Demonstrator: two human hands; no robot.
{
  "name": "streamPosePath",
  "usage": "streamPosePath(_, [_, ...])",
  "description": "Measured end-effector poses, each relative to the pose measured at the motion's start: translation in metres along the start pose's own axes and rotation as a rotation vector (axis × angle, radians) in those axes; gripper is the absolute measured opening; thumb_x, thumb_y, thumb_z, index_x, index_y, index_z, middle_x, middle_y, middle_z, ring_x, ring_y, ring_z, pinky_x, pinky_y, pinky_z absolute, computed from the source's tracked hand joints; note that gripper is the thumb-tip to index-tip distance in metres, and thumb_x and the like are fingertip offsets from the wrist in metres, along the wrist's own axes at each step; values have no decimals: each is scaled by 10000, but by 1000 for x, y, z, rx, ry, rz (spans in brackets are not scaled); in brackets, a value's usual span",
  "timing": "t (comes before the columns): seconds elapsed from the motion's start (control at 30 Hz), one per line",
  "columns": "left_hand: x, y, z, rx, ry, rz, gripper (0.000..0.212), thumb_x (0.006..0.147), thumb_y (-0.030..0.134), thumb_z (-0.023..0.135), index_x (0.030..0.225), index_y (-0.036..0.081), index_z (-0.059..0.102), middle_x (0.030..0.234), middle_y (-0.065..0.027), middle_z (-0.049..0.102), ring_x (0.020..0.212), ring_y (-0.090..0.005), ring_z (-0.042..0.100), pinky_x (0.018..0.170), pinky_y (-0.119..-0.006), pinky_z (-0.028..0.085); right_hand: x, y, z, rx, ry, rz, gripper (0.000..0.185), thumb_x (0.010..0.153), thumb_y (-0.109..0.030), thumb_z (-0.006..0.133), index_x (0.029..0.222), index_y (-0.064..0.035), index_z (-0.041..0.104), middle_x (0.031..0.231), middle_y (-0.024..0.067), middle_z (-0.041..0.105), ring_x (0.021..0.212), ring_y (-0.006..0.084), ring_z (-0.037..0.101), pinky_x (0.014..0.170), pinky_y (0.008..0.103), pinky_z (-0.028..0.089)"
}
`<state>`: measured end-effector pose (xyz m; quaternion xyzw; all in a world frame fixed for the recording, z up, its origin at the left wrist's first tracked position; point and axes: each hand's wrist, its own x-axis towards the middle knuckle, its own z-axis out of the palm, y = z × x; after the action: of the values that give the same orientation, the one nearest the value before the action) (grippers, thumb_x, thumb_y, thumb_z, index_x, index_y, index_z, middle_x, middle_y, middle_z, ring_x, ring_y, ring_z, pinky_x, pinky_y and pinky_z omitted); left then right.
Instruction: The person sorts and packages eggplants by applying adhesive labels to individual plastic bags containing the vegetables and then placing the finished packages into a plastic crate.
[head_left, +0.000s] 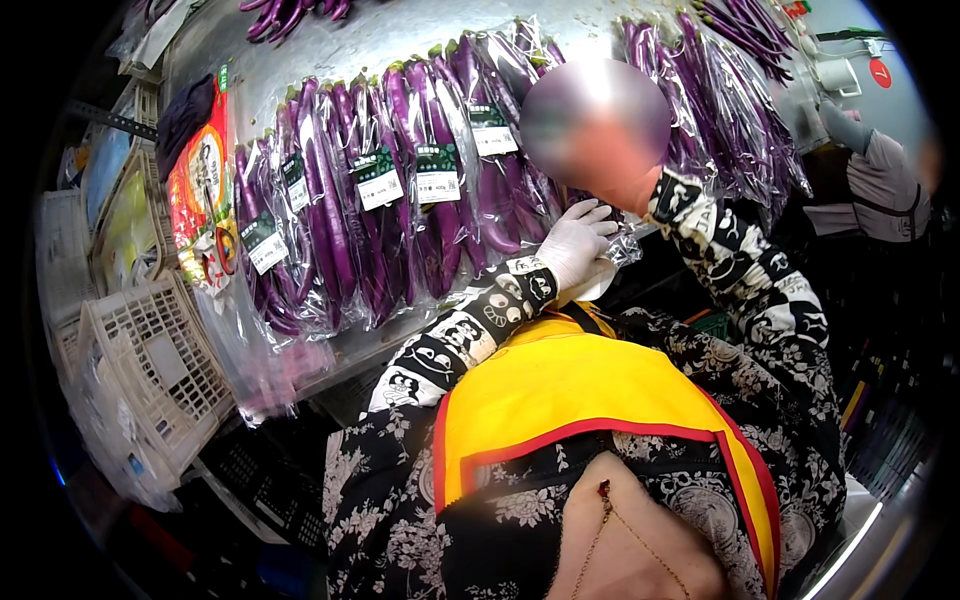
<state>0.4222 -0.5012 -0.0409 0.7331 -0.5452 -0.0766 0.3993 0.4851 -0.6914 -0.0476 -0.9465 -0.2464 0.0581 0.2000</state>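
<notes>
My left hand (579, 241), in a whitish glove, lies at the front edge of the metal table. Its fingers reach over an eggplant's end and crumpled clear plastic (624, 249); a firm grip cannot be made out. Beneath the palm shows a pale, rounded thing (596, 283) I cannot identify. My right hand (616, 154) is over the table just beyond the left one, mostly hidden by a blur, so its fingers and anything in them are unseen. Left of both hands, long purple eggplants in clear bags (326, 202) lie side by side, several with green-and-white labels (437, 174).
More bagged eggplants (739, 127) lie to the right. Loose eggplants (292, 15) are at the back of the metal table (420, 26). A red printed bag (196, 187) and plastic crates (154, 375) stand left. A person's grey sleeve (889, 187) shows far right.
</notes>
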Motion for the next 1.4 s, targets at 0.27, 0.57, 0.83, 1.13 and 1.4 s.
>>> streamPosePath(0.27, [-4, -1, -5, 39, 61, 67, 265, 660, 280, 753, 809, 63, 719, 1100, -27, 646, 1228, -230, 491, 1101, -413, 294, -12, -41, -56, -315, 126, 10, 394, 892, -158, 571, 1271, -56, 531, 1229, 106, 562, 1122, 243, 533, 976, 378, 413])
streamPosePath(0.57, [-3, 11, -31, 14, 65, 70, 276, 639, 269, 745, 789, 41, 700, 1099, -97, 644, 1216, -286, 504, 1094, -454, 312, -17, -38, -38, -474, 137, -68, 389, 872, -163, 588, 1240, -49, 537, 1213, 136, 551, 1106, 294, 534, 950, 435, 419])
streamPosePath(0.83, [-4, -11, -28, 219, 46, -93, 279, 602, 267, 719, 735, 23, 686, 1220, -117, 599, 1310, -290, 402, 1161, -453, 206, -13, -11, -10, -292, 77, 64, 378, 915, -174, 532, 1277, -65, 519, 1270, 146, 521, 1169, 317, 497, 1004, 457, 384])
streamPosePath(1.13, [-2, -9, -26, 128, 85, -74, 234, 591, 192, 698, 745, 18, 677, 1231, -117, 589, 1319, -279, 401, 1157, -460, 217, 0, -48, -63, -384, -37, -159, 327, 894, -163, 514, 1202, -68, 571, 1147, 114, 576, 1082, 293, 531, 997, 456, 371])
streamPosePath(1.4, [-4, -10, -24, 110, 112, -64, 231, 588, 190, 694, 738, 17, 667, 1223, -121, 584, 1308, -282, 410, 1146, -467, 232, 0, -42, -66, -457, -42, -249, 296, 797, -124, 585, 1086, -75, 624, 972, 64, 608, 944, 243, 564, 940, 430, 391])
